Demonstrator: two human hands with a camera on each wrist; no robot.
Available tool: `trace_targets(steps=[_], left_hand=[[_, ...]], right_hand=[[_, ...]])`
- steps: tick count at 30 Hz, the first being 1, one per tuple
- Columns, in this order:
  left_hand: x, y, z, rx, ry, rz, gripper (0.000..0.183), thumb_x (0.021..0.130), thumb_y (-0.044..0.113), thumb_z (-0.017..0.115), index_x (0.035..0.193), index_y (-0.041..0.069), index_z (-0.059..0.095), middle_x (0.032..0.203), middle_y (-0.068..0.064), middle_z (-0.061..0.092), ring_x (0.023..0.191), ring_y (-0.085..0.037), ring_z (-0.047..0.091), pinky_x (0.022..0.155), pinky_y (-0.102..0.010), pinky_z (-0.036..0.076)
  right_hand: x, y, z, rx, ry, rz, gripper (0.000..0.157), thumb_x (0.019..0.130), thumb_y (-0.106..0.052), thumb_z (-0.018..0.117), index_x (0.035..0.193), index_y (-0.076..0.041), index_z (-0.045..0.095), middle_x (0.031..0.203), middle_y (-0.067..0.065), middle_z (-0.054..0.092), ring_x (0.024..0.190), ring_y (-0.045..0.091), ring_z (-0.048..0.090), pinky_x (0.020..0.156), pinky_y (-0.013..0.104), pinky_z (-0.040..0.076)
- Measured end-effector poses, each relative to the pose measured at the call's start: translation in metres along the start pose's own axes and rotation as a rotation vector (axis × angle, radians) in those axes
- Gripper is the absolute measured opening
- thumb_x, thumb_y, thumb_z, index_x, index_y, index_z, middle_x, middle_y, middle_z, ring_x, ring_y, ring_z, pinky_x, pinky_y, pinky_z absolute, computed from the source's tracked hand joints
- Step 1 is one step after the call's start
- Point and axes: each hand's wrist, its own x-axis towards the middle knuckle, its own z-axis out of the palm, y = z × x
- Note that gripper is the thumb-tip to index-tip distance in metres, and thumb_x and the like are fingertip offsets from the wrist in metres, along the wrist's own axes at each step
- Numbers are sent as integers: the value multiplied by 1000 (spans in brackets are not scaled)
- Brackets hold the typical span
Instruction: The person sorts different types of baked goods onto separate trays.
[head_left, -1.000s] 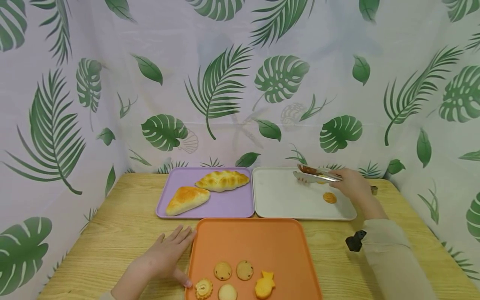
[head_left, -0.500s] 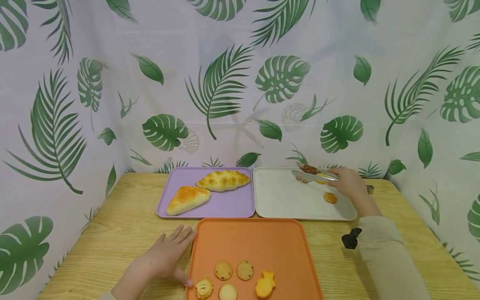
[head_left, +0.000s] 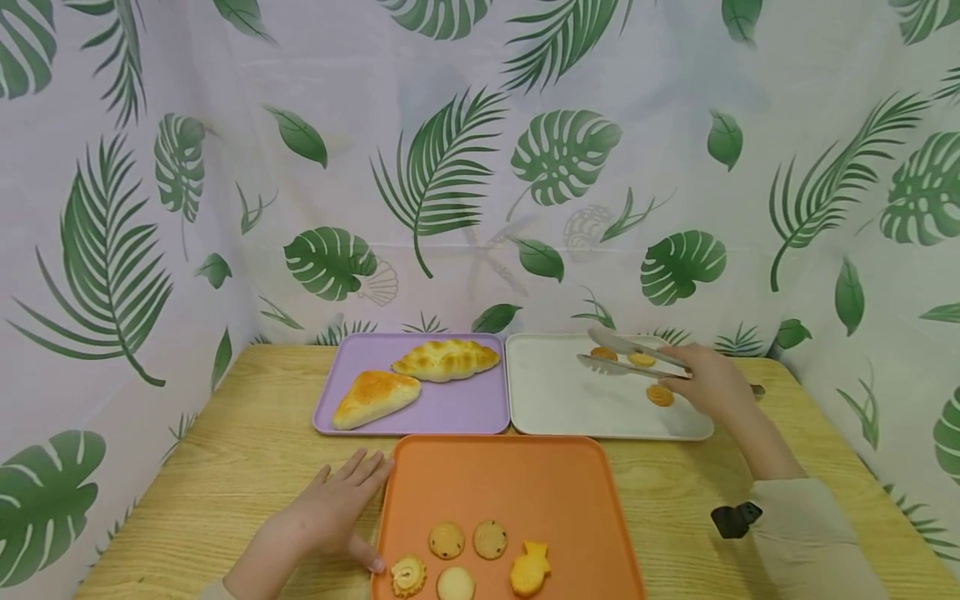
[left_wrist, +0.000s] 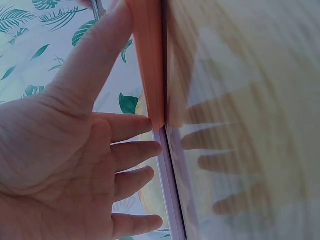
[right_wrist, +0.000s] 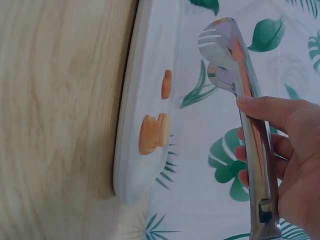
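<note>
My right hand point(head_left: 716, 383) grips metal tongs point(right_wrist: 255, 150) above the white tray point(head_left: 555, 396). The arms of the tongs stand apart, and in the right wrist view nothing is between their tips. Three small cookies lie on that tray: a brown round one point(head_left: 603, 354), a yellow one point(head_left: 641, 359) and a golden swirled one point(head_left: 660, 395). My left hand point(head_left: 322, 517) rests with spread fingers at the left edge of the orange tray point(head_left: 502, 479), its thumb touching the rim. Toward the near side, this tray carries several cookies, including a fish-shaped one point(head_left: 529, 571).
A purple tray point(head_left: 465, 412) at the back left holds a triangular bread point(head_left: 375, 400) and a braided bread point(head_left: 446, 361). All trays lie on a wooden table point(head_left: 225, 467), close together. A leaf-patterned sheet point(head_left: 450, 167) encloses the back and sides.
The tongs have lifted off and swung a little toward me, their arms spreading. The brown cookie, mostly hidden by them before, now shows on the white tray. My left hand has stayed put.
</note>
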Motion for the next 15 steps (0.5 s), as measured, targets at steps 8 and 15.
trace_targets(steps=[8, 15], left_hand=[[1, 0, 0, 9, -3, -12, 124, 58, 59, 83, 155, 8, 25, 162, -18, 20, 151, -41, 12, 112, -73, 15], [0, 2, -1, 15, -5, -16, 123, 58, 59, 82, 155, 8, 26, 162, -18, 19, 151, -41, 12, 112, -72, 15]], right_hand=[[-37, -19, -9, 33, 155, -160, 49, 83, -16, 76, 129, -4, 62, 116, 22, 66, 97, 37, 64, 76, 51, 53], [-62, -31, -13, 38, 243, -301, 48, 75, -12, 82, 121, -8, 68, 105, 11, 71, 93, 30, 65, 73, 46, 54]])
